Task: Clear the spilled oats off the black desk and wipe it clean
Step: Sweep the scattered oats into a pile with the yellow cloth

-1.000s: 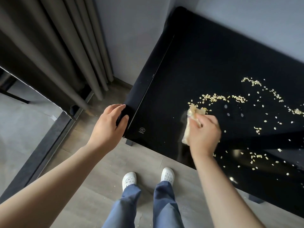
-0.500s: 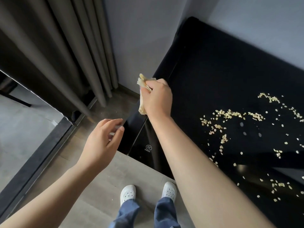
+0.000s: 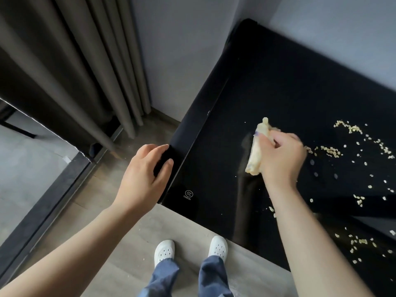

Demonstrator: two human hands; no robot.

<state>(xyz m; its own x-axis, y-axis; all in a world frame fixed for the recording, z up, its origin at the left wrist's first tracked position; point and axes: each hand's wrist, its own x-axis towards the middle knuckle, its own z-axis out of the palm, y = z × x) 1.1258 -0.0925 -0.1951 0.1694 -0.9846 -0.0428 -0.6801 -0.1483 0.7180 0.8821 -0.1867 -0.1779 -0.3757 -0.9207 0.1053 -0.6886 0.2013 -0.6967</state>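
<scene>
A black glossy desk [image 3: 267,86] fills the right of the head view. Pale oat flakes [image 3: 331,151] lie scattered over its right part, with more near the front edge [image 3: 360,242]. My right hand [image 3: 282,157] grips a rolled yellowish cloth [image 3: 256,153] and holds it down on the desk just left of the oats. My left hand [image 3: 143,176] curls its fingers over the desk's left edge near the front corner.
Grey curtains [image 3: 90,67] hang at the left beside a grey wall [image 3: 182,50]. My white shoes [image 3: 165,251] stand on the wood floor [image 3: 120,254] before the desk. A few flakes lie on the floor. A dark floor track [image 3: 42,211] runs along the left.
My right hand has swung from off the desk's left edge back onto the desk, bringing the cloth down beside the oats. My left hand has moved up onto the desk's edge.
</scene>
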